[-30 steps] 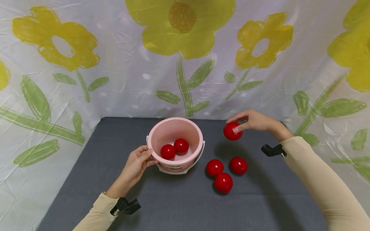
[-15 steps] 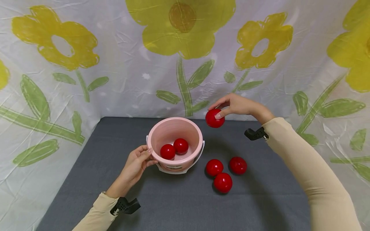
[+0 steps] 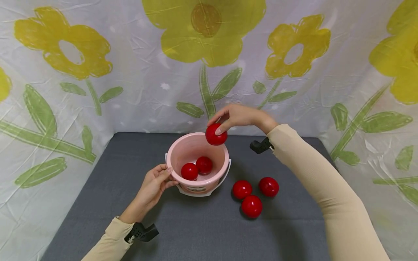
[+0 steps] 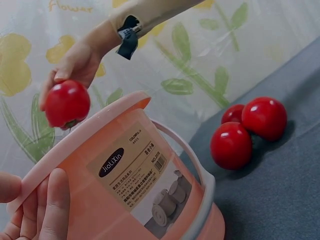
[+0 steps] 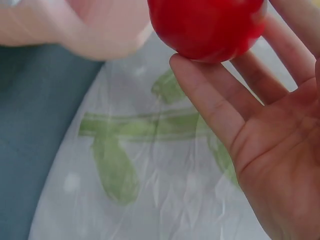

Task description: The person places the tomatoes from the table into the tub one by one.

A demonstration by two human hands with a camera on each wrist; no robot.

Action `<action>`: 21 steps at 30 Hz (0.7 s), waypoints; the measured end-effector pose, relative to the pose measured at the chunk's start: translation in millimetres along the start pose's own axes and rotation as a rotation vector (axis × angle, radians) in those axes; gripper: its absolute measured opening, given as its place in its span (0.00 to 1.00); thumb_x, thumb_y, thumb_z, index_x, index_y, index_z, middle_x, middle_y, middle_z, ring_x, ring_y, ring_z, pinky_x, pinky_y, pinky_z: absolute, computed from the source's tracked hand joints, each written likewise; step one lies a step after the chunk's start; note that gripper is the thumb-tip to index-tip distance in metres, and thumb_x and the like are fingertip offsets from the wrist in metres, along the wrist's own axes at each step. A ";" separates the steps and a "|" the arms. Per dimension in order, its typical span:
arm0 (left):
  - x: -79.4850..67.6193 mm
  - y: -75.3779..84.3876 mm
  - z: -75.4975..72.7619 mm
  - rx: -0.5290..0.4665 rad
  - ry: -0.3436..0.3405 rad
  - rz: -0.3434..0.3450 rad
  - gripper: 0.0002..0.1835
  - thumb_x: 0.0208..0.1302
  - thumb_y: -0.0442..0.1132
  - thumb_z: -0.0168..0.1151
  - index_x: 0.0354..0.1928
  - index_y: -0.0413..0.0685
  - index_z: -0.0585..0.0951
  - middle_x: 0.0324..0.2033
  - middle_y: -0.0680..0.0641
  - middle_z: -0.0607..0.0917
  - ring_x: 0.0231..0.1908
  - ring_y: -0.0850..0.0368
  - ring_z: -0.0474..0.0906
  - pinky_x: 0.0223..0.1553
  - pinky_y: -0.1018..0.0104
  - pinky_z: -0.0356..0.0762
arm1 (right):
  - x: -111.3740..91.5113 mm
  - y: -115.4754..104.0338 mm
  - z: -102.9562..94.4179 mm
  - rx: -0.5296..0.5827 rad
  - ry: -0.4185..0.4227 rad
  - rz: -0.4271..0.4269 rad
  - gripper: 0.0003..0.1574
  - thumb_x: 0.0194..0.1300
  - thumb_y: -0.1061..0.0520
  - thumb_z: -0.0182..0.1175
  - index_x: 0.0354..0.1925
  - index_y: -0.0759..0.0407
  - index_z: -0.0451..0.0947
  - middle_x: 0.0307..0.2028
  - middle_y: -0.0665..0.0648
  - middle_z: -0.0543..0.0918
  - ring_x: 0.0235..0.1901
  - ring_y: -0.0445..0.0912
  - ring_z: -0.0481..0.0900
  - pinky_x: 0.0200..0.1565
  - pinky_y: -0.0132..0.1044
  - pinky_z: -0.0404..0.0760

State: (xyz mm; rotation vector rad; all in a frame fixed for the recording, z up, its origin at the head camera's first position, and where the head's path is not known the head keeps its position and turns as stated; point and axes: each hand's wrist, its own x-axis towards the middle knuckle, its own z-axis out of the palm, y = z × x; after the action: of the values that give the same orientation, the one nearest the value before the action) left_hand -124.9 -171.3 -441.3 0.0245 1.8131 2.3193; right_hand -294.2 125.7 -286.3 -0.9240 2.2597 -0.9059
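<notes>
In the head view my right hand (image 3: 240,116) pinches a glossy red tomato (image 3: 216,135) above the far right part of the pink bucket's rim. In the left wrist view a greenish stem end shows on the underside of that tomato (image 4: 68,104). My left hand (image 3: 152,188) grips the rim of the pink bucket (image 3: 199,184) at its left side, thumb on top and fingers below. Inside the bucket lie two more tomatoes, a left one (image 3: 189,171) and a right one (image 3: 204,165). The right wrist view shows the held tomato (image 5: 207,25) against the fingertips.
Three tomatoes rest on the dark grey tablecloth (image 3: 202,232) right of the bucket: one near the bucket (image 3: 242,189), one at the front (image 3: 251,206) and one further right (image 3: 269,187). The bucket's white handle (image 3: 225,175) hangs down. A flowered curtain (image 3: 143,90) stands behind.
My right hand has carried the tomato leftward and up from the table's right side to over the bucket. The left hand and bucket have stayed put.
</notes>
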 end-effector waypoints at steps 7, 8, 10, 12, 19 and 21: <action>-0.1 -0.3 -0.1 -0.003 -0.005 0.003 0.21 0.74 0.36 0.53 0.59 0.28 0.62 0.34 0.55 0.84 0.32 0.64 0.83 0.41 0.70 0.87 | 25.5 -10.8 15.5 0.041 -0.104 -0.083 0.25 0.62 0.57 0.68 0.58 0.57 0.80 0.54 0.55 0.85 0.52 0.49 0.84 0.52 0.40 0.86; -0.1 -0.4 0.2 -0.005 -0.007 0.004 0.21 0.74 0.36 0.53 0.59 0.28 0.62 0.34 0.55 0.84 0.32 0.64 0.83 0.41 0.70 0.87 | 28.7 -11.6 18.1 0.043 -0.117 -0.088 0.25 0.62 0.57 0.68 0.58 0.58 0.80 0.54 0.55 0.85 0.52 0.49 0.84 0.52 0.40 0.86; -0.1 -0.5 0.7 -0.010 -0.010 0.005 0.21 0.74 0.36 0.53 0.58 0.28 0.62 0.34 0.54 0.84 0.32 0.63 0.83 0.41 0.70 0.87 | 34.5 -12.8 23.1 0.044 -0.142 -0.105 0.26 0.62 0.58 0.67 0.59 0.60 0.79 0.55 0.56 0.85 0.52 0.50 0.84 0.52 0.40 0.86; -0.1 -0.4 1.0 -0.014 -0.013 0.005 0.21 0.74 0.36 0.53 0.58 0.28 0.62 0.34 0.54 0.84 0.32 0.63 0.83 0.41 0.70 0.87 | 39.9 -13.2 28.6 0.047 -0.167 -0.115 0.27 0.62 0.58 0.67 0.60 0.61 0.78 0.55 0.57 0.84 0.52 0.50 0.83 0.52 0.40 0.86; 0.9 0.3 0.7 -0.010 -0.011 0.005 0.21 0.74 0.37 0.53 0.58 0.28 0.62 0.34 0.54 0.84 0.32 0.63 0.83 0.41 0.70 0.87 | 55.9 -11.6 45.3 0.047 -0.213 -0.154 0.27 0.62 0.59 0.67 0.60 0.63 0.78 0.57 0.59 0.83 0.55 0.52 0.81 0.52 0.40 0.87; 0.9 0.2 0.5 -0.011 -0.012 0.004 0.20 0.74 0.37 0.53 0.58 0.29 0.62 0.34 0.53 0.84 0.32 0.63 0.83 0.41 0.70 0.87 | 59.0 -12.1 49.3 0.041 -0.222 -0.151 0.27 0.62 0.59 0.67 0.59 0.62 0.78 0.57 0.59 0.83 0.55 0.52 0.80 0.52 0.40 0.87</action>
State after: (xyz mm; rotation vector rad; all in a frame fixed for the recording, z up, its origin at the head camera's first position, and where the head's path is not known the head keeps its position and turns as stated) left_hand -125.8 -170.7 -441.1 0.0402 1.7967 2.3265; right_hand -293.0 56.2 -321.2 -1.1293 1.9988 -0.8645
